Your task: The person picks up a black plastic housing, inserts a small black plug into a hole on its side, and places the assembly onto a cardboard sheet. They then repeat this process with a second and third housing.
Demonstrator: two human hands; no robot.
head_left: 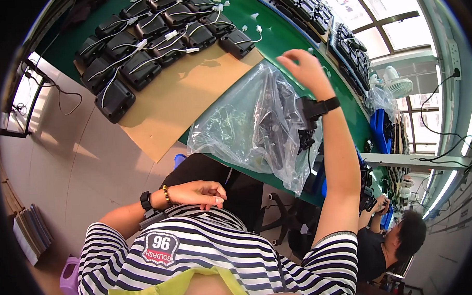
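Note:
My left hand (204,194) rests in front of my striped shirt, over my lap. Its fingers are loosely bent and apart, with nothing in them. Stretched out over the table, my right hand (307,71) has its thumb and fingers apart and holds nothing visible. Just below it lies a clear plastic bag (230,124) with black parts (269,128) inside, their exact kind blurred by the film. Beyond a brown cardboard sheet's (184,92) bare part, black plastic housings (141,69) with white connector cables stand in rows; one housing (236,43) sits nearest my right hand.
The green tabletop (273,21) runs along the far side, with trays of black parts (350,57) at its back edge. A small fan (398,84) and a blue bin (382,129) stand right. Another person (392,243) works there. A purple stool (70,278) is lower left.

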